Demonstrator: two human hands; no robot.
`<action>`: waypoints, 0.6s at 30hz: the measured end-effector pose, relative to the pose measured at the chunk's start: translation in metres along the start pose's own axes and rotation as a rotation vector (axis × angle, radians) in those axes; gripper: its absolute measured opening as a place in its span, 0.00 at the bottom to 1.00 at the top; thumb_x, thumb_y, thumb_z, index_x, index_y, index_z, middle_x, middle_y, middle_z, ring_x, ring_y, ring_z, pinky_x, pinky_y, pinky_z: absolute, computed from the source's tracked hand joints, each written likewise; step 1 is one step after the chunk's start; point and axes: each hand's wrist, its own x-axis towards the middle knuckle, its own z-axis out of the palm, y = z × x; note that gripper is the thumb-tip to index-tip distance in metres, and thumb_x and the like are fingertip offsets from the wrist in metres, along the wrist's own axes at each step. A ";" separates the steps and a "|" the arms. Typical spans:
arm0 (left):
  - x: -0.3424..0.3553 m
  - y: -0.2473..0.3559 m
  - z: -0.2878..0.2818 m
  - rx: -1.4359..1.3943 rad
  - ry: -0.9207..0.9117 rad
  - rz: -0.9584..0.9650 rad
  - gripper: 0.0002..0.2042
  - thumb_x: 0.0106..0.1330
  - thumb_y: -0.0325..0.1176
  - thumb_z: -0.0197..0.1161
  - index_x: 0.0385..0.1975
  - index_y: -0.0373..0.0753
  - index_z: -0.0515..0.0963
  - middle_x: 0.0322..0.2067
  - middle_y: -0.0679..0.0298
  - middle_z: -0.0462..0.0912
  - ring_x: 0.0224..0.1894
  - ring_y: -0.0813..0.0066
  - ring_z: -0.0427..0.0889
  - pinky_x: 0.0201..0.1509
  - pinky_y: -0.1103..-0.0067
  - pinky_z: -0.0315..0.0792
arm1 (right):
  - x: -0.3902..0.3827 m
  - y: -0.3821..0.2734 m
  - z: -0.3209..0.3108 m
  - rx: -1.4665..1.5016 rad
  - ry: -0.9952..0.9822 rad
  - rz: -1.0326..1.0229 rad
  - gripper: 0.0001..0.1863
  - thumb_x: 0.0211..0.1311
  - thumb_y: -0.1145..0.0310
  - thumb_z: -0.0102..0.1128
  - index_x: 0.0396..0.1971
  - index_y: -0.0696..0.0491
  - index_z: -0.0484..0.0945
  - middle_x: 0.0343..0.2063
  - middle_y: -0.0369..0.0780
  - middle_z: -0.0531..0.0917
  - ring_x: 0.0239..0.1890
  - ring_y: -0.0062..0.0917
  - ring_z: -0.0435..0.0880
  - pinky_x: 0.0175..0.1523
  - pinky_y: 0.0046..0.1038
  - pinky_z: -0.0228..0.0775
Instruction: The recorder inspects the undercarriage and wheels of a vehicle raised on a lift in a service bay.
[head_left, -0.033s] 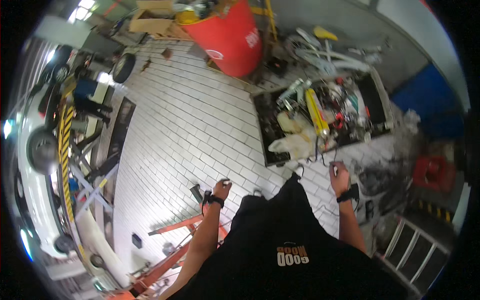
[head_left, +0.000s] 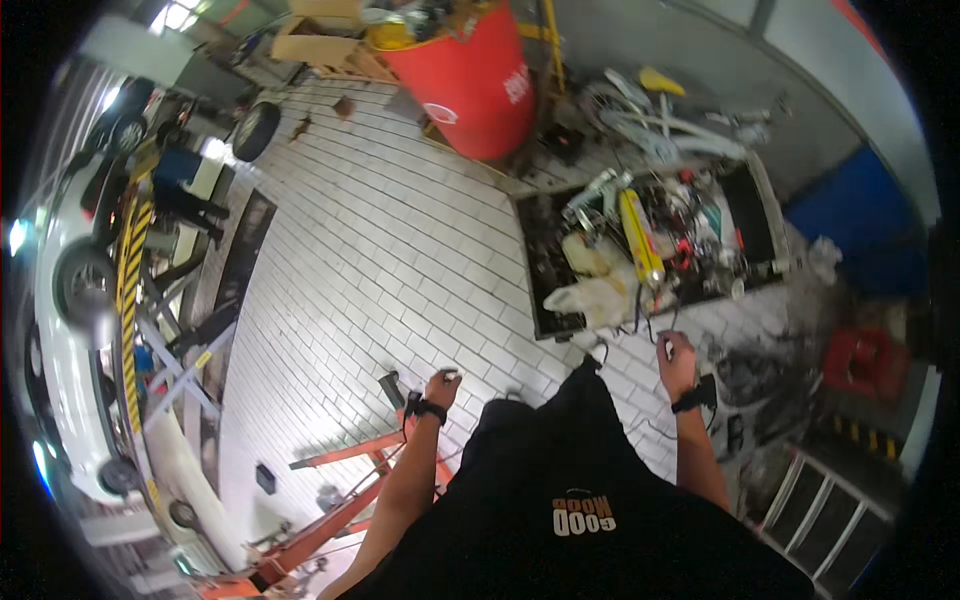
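My left hand (head_left: 441, 388) hangs low at the left of my body, fingers curled around something small and dark that I cannot make out, above an orange metal frame (head_left: 350, 450). My right hand (head_left: 676, 362) is on the other side, fingers curled, its contents unclear, near the lower edge of a dark open bin (head_left: 762, 190). The bin holds a yellow cylinder (head_left: 637, 230), a white plastic bag (head_left: 590, 295) and assorted metal pieces. Dark cables lie near my right hand. Both wrists wear black straps.
A red barrel (head_left: 470, 95), a white bicycle (head_left: 650, 130), a blue panel (head_left: 850, 210) and a red crate (head_left: 860, 360) stand around. At left are a white car (head_left: 65, 380) by a striped lift, a loose tyre (head_left: 255, 132) and dark-clothed legs of a person (head_left: 200, 210). An aluminium ladder (head_left: 810, 520) lies lower right.
The surroundings sit slightly lower in the view as my head has moved a little. Both hands appear slightly lower in the picture, with fingers still curled.
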 end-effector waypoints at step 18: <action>-0.257 -0.335 0.095 -0.548 0.005 -0.791 0.16 0.65 0.46 0.67 0.41 0.40 0.89 0.31 0.62 0.91 0.33 0.69 0.89 0.43 0.70 0.82 | 0.020 -0.214 0.176 -0.134 -0.344 -0.538 0.09 0.69 0.69 0.63 0.42 0.59 0.84 0.34 0.47 0.83 0.35 0.42 0.82 0.42 0.42 0.75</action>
